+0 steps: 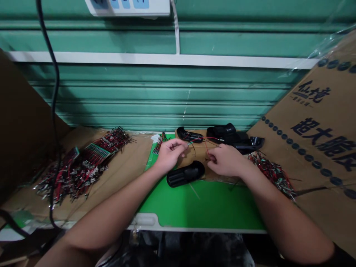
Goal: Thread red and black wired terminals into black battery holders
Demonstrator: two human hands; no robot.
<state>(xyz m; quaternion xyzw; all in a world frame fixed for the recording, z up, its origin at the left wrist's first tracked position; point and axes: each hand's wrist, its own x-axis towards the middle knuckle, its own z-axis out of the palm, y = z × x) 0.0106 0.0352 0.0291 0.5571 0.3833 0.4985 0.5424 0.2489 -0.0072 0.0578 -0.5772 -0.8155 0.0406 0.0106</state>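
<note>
- While pinched in the left hand (175, 150), held up above the brown cardboard (200, 154), between both hands: thin red and black wires (213, 138).
- Left hand: thumb and finger squeezed together on the wires near one end.
- Right hand (225, 159): curled up, fingertips together on a red wire.
- Likely very light, soft and bendy, but easy to snap at the ends. Best held gently by the coated part.
- Just below, mostly on the green surface (205, 207): black shell (185, 174). Probably light, hard and slippery; best held by both sides.
</note>
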